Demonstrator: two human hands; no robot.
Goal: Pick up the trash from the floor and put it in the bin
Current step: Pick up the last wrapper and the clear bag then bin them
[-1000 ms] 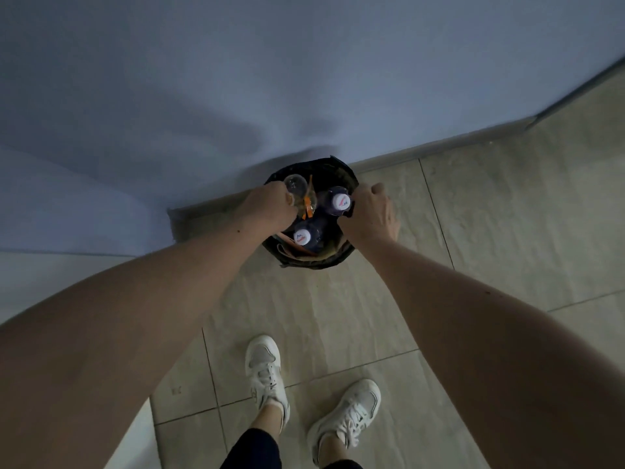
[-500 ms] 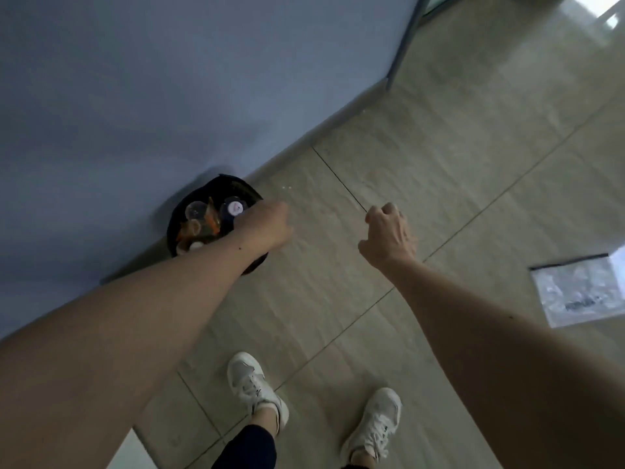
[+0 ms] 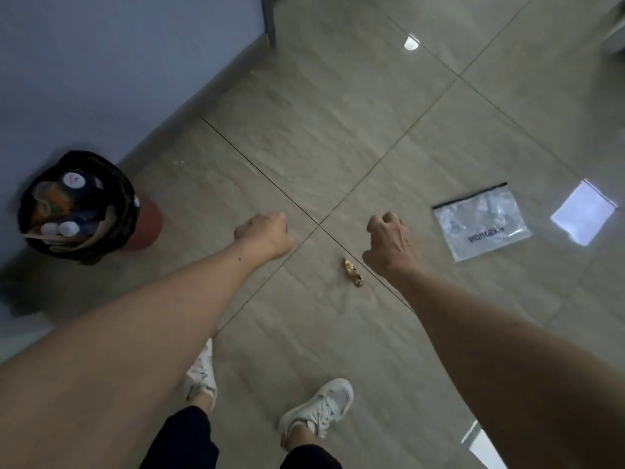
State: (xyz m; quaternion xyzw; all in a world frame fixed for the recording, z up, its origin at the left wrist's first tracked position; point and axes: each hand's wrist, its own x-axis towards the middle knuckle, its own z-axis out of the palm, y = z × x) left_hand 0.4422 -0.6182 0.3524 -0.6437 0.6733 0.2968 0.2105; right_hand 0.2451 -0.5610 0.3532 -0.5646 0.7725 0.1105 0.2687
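Both hands, left hand (image 3: 265, 233) and right hand (image 3: 389, 243), curl into loose fists holding nothing; the gold wrapper (image 3: 352, 273) is blurry (the bin (image 3: 128, 211) too).

Large glossy beige floor tiles (image 3: 338, 137) meet a pale blue wall (image 3: 118, 62); bright window reflections (image 3: 583, 216) spot the floor.

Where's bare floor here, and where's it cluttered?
Bare: tiles between the wall and both hands, and between the shoes and gold wrapper. Cluttered: right of the right hand, where the clear bag lies. The bin looks full.
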